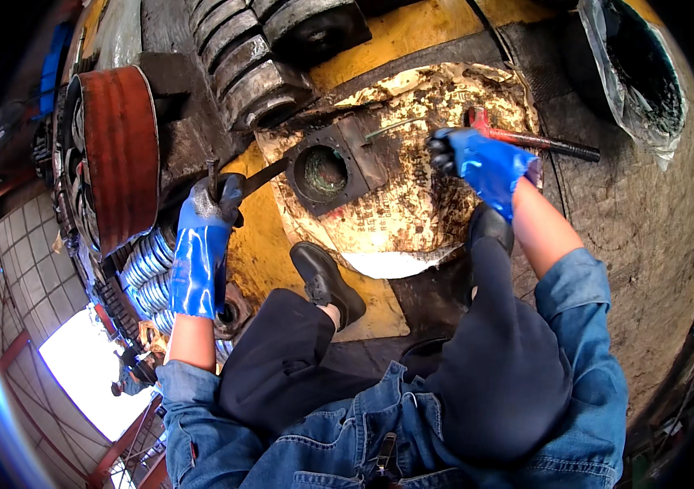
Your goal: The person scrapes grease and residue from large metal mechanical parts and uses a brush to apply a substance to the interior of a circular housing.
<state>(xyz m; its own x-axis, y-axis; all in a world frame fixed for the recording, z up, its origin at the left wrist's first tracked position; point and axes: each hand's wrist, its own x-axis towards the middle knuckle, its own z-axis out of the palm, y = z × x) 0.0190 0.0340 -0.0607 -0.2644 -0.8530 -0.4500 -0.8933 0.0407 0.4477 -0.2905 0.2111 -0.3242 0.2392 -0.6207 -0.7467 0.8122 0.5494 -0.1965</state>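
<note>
My left hand [218, 202], in a blue rubber glove, is closed around a dark flat bar [265, 175]. The bar's far end reaches toward a dark square metal block [347, 167] with a round hole. A short upright metal piece [212, 175] sticks up at the left fingers; I cannot tell whether it belongs to the bar. On the other side of the block, my blue-gloved right hand [449, 153] has its fingers curled, their contents hidden. Just beyond it lies a hammer [542, 144] with a red head, its handle pointing right. A thin pale rod [396, 127] lies by the block.
Stained sheeting [412, 208] lies under the block, between my shoes [326, 281]. Ribbed metal cylinders [241, 65] stand at the back. At the left are a large red-brown roll [118, 155] and stacked metal rings [151, 265]. A plastic-lined bucket [636, 77] stands far right.
</note>
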